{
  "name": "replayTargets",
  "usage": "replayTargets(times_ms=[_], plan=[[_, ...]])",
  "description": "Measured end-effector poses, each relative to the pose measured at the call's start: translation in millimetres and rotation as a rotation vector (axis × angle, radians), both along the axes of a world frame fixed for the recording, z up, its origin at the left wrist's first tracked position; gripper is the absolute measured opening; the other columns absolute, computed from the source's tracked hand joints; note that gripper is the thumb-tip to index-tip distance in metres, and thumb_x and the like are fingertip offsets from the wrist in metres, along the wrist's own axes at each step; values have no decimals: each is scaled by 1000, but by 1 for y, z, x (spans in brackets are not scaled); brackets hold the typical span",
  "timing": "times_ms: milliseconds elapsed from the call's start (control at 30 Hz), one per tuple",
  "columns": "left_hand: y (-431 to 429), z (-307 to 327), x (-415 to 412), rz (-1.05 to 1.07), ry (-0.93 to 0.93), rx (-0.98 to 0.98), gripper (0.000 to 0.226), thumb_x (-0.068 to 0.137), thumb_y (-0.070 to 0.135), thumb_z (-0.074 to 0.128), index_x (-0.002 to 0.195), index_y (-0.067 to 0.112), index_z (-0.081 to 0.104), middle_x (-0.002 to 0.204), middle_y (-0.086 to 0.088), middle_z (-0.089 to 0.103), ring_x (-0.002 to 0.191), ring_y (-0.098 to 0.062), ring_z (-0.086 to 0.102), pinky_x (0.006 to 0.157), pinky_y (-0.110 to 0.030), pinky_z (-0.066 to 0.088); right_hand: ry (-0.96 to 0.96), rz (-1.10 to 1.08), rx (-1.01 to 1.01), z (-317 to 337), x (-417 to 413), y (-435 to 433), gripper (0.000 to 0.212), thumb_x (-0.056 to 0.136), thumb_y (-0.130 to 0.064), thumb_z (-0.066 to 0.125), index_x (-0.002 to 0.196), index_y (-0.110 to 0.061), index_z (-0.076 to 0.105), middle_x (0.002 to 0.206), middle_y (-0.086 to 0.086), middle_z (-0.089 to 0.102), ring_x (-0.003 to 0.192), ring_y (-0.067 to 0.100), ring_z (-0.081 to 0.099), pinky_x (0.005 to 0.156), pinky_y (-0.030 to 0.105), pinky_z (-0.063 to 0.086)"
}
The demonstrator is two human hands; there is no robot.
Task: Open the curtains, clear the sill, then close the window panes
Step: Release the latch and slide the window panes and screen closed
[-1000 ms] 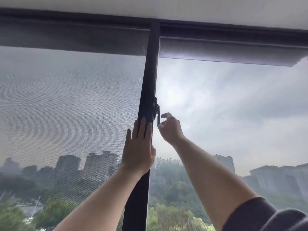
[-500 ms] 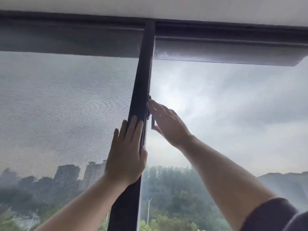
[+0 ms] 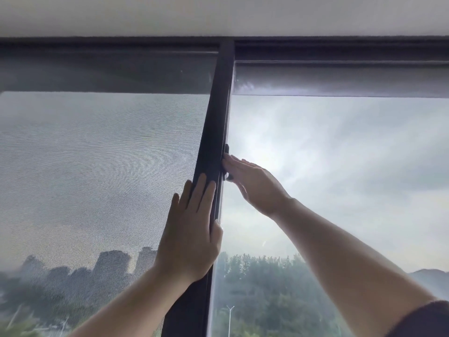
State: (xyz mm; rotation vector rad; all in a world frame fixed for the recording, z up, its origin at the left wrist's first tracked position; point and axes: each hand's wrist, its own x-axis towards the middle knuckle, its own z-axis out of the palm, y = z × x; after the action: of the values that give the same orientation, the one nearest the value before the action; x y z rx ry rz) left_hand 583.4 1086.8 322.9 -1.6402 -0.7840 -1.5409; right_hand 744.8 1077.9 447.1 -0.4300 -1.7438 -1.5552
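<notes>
A dark window post runs from the top middle of the frame down to the bottom middle, leaning a little to the left. The left grip, a bare hand, lies flat against this post just below the middle of the frame. Its fingers are straight and close together, pointing up, and its thumb rests along the post's right edge.

The right grip, also a bare hand, reaches in from the lower right. Its fingers are straight and spread only slightly, and their tips touch a small dark handle that sits just right of the post at mid-height. The hand curls round nothing.

The left window pane fills the left half of the frame and is covered by a fine mesh. The right window pane is clear glass, and its left edge lies against the post. A grey band runs across the top of each pane, under the white ceiling.

A dark sleeve shows at the lower right corner. Through the glass are trees, hazy towers at the lower left and a street lamp.
</notes>
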Motion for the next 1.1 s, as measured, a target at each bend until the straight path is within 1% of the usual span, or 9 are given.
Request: replayTargets(times_ms=[133,267,333,433,567,700,833,1000,1100], plan=[[-2,-1,0,-6,-2,-1,75,82,42,10,154,24,-3,161,9,-16,149,-14,-14,118,-31,-10,143,176,-124,1,-9,-7,33,90,3,53,119,-10,64,112,-3,71,100,15,69,87,31,55],[-2,-1,-1,-13,-4,-5,75,82,43,9,154,26,-5,160,11,-19,148,-11,-18,117,-29,-13,474,343,-552,8,-14,-14,29,93,-39,45,105,-26,68,81,-15,62,69,-11,58,59,3,40],[-2,-2,-1,-21,-4,-8,75,82,44,9,154,26,-5,160,11,-18,147,-10,-18,117,-29,-12,417,338,-491,10,-16,-19,28,96,-33,46,107,-18,67,82,-12,60,65,-6,55,59,6,37],[-3,-2,0,-37,-2,-13,75,82,44,8,154,27,-6,160,12,-19,147,-10,-18,119,-31,-11,373,306,-337,11,-18,-22,24,97,-24,47,98,-9,66,86,6,67,71,15,53,68,27,41],[-2,-3,-1,-32,-2,-16,75,82,44,8,153,28,-7,159,13,-21,146,-8,-21,117,-29,-13,389,488,-321,9,-26,-23,14,87,-2,53,75,0,60,72,13,64,56,6,45,58,21,39],[-3,-3,-1,-36,-2,-20,76,82,44,8,154,27,-5,160,12,-20,147,-9,-20,118,-30,-12,467,312,-211,20,-28,-22,19,90,-14,51,74,-12,60,81,5,62,72,23,52,68,37,44],[-4,-3,0,-35,-1,-22,75,82,45,7,154,28,-7,160,13,-21,146,-8,-22,118,-30,-13,630,318,-304,31,-34,-26,27,88,-27,47,65,-14,46,68,1,55,68,26,48,61,36,37],[-4,-4,-1,-46,1,-33,76,81,45,7,154,27,-7,160,13,-21,146,-9,-22,118,-30,-13,765,344,-419,56,-39,-26,26,82,-26,54,64,-7,60,64,6,57,61,24,45,53,28,34],[-4,-4,-1,-29,5,-35,77,80,44,5,153,26,-9,159,12,-24,146,-10,-23,119,-31,-13,828,270,-522,70,-42,-22,22,87,-30,55,76,-12,62,72,4,56,68,24,49,60,27,38]])
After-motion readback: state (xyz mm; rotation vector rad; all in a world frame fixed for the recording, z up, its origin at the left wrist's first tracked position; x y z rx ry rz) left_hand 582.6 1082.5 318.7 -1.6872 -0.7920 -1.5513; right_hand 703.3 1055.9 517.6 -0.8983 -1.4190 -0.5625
